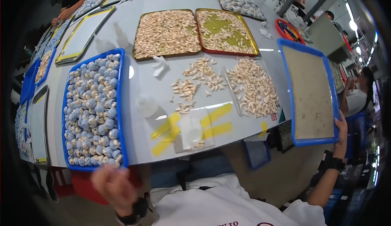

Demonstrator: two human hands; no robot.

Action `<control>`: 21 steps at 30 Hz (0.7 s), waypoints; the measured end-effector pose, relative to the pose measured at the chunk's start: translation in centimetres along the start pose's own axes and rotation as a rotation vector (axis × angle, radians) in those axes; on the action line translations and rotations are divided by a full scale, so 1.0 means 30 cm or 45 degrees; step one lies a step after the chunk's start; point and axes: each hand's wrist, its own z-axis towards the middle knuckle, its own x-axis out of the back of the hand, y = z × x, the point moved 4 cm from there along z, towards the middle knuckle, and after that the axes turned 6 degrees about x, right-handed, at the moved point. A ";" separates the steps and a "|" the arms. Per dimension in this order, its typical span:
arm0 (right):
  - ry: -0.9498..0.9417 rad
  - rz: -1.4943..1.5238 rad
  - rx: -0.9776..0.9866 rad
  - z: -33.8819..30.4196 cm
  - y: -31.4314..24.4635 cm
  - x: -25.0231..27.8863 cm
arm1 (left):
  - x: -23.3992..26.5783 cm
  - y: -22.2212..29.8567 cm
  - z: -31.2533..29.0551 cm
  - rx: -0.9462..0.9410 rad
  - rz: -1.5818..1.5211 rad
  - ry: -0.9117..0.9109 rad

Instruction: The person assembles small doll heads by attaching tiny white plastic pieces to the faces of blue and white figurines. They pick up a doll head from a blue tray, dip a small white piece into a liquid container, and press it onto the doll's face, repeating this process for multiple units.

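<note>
My right hand point(342, 129) grips the outer edge of a shallow blue tray point(334, 96), tilted up at the table's right end. Its beige inner face carries a few dark specks. Smeared by motion, my left hand point(114, 185) is just below the near edge of another blue tray point(124, 104) on the left. That tray is full of small round blue-and-cream pieces point(91, 112). Whether my left fingers hold anything does not show.
Two gold-coloured trays point(197, 32) hold small cream pointed pieces; loose piles of them point(254, 87) lie nearer. Yellow tape strips point(167, 132) surround a small clear plate point(193, 132). A crumpled tissue point(160, 66) and a red basket point(289, 30) are farther off. Other people sit around.
</note>
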 end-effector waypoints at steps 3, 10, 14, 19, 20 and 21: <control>-0.073 0.035 -0.096 0.057 0.148 0.036 | -0.002 -0.127 0.168 0.464 -0.066 -0.144; 0.015 -0.911 0.161 0.296 0.274 0.031 | -0.150 -0.275 0.306 0.427 0.113 -0.726; -0.047 -1.012 0.318 0.210 0.065 -0.298 | -0.181 -0.276 0.311 0.497 0.126 -0.876; -0.755 -0.917 0.670 0.087 -0.075 -0.762 | -0.233 -0.277 0.310 0.426 0.276 -0.946; -0.783 -0.887 0.602 0.090 -0.067 -0.799 | -0.240 -0.262 0.324 0.440 0.200 -0.967; -0.810 -0.842 0.540 0.095 -0.052 -0.828 | -0.238 -0.259 0.334 0.454 0.138 -0.982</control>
